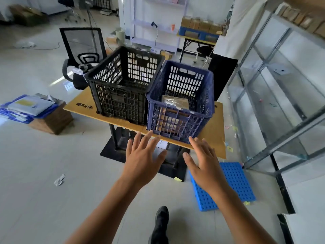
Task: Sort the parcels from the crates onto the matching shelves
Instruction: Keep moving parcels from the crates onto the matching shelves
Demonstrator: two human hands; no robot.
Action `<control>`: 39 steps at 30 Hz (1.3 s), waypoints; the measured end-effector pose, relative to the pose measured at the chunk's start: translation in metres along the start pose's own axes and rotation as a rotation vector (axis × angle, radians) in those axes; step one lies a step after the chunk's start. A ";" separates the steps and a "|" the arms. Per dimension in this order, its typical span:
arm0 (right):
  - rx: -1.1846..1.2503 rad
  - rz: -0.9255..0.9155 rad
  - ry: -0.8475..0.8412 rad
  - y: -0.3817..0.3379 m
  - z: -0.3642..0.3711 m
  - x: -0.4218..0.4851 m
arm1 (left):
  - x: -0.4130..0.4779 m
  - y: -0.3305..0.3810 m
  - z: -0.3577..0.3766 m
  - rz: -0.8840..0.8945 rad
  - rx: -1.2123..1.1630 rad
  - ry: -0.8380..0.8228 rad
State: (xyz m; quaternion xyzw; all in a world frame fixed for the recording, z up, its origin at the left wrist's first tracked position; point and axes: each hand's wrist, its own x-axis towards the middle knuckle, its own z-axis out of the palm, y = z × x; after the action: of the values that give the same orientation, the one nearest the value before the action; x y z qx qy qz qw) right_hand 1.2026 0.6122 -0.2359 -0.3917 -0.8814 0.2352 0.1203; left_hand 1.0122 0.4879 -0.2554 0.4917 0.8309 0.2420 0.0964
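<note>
Two plastic crates stand side by side on a small wooden table (212, 136). The black crate (112, 95) on the left looks empty inside. The blue crate (200, 110) on the right holds a brown cardboard parcel (175, 102) wrapped in tape, with more cardboard showing through its slots. My left hand (142, 161) and my right hand (204, 161) are stretched out in front of the blue crate, fingers spread, holding nothing and just short of the table's near edge. A metal shelf rack (274, 95) runs along the right side.
A black office chair (82, 50) stands behind the table at the left. A box with blue folders (33, 110) sits on the floor at left. A blue perforated panel (228, 184) lies on the floor under my right arm. Cardboard boxes (198, 25) sit on a far table.
</note>
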 end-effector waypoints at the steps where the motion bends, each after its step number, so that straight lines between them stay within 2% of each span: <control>1: 0.012 -0.001 0.001 0.006 0.001 0.013 | 0.012 -0.001 0.004 -0.003 -0.003 -0.005; 9: 0.048 -0.013 0.040 0.057 -0.002 0.143 | 0.140 0.003 0.010 0.000 0.064 -0.069; 15: -0.021 -0.037 0.044 0.090 -0.001 0.235 | 0.238 0.003 0.020 0.033 0.095 -0.113; 21: -0.031 0.027 0.007 0.102 0.002 0.304 | 0.333 -0.014 0.038 0.176 0.130 -0.226; 25: -0.063 0.129 -0.052 0.106 0.016 0.324 | 0.390 -0.035 0.056 0.172 0.231 -0.449; 29: -0.159 0.220 -0.035 0.109 0.025 0.329 | 0.425 -0.048 0.068 0.231 0.278 -0.641; 33: -0.126 0.334 -0.089 0.108 0.025 0.333 | 0.451 -0.056 0.071 0.278 0.257 -0.703; 39: -0.139 0.389 -0.062 0.105 0.024 0.335 | 0.472 -0.055 0.085 0.403 0.184 -0.673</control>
State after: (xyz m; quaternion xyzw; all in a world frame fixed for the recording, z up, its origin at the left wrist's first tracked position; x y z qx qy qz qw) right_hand 1.0370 0.9161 -0.3009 -0.5544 -0.8066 0.2044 0.0182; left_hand 0.7688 0.8993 -0.3201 0.7030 0.6582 0.0061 0.2693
